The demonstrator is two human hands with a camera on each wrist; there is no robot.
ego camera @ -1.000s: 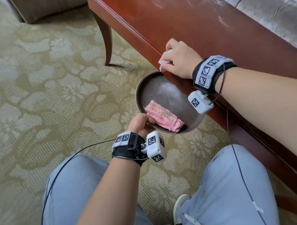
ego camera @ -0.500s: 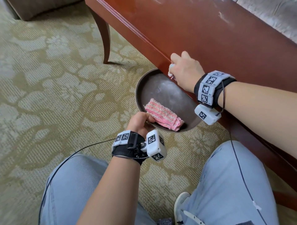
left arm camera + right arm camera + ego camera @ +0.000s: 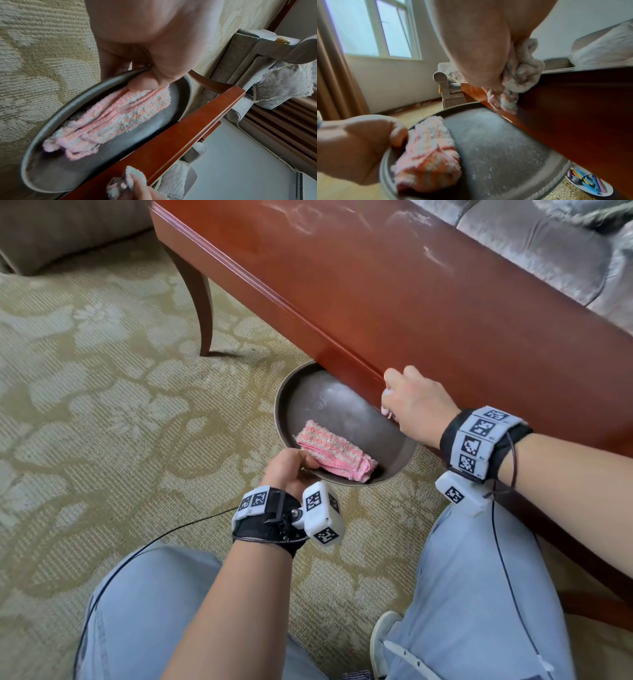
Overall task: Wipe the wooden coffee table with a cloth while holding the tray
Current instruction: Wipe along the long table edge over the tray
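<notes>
My left hand (image 3: pixel 291 467) grips the near rim of a round dark grey tray (image 3: pixel 342 409) held just under the front edge of the reddish wooden coffee table (image 3: pixel 428 302). Its thumb (image 3: pixel 145 82) presses a folded pink and white cloth (image 3: pixel 334 451) against the tray. My right hand (image 3: pixel 416 405) clutches a bunched pale cloth (image 3: pixel 520 73) against the table's front edge, right above the tray. White dusty smears (image 3: pixel 435 258) show on the far part of the tabletop. Fine white specks lie on the tray floor (image 3: pixel 496 142).
A patterned beige carpet (image 3: pixel 102 405) covers the floor. A curved table leg (image 3: pixel 202 302) stands at the far left corner. A grey sofa (image 3: pixel 548 248) runs behind the table. My knees in light jeans (image 3: pixel 479 594) are close below the tray. A plate (image 3: pixel 589 184) with coloured items lies under the table.
My right hand with the bunched cloth has slid along the table's front edge towards me, staying over the tray. The left hand and the tray have kept their place.
</notes>
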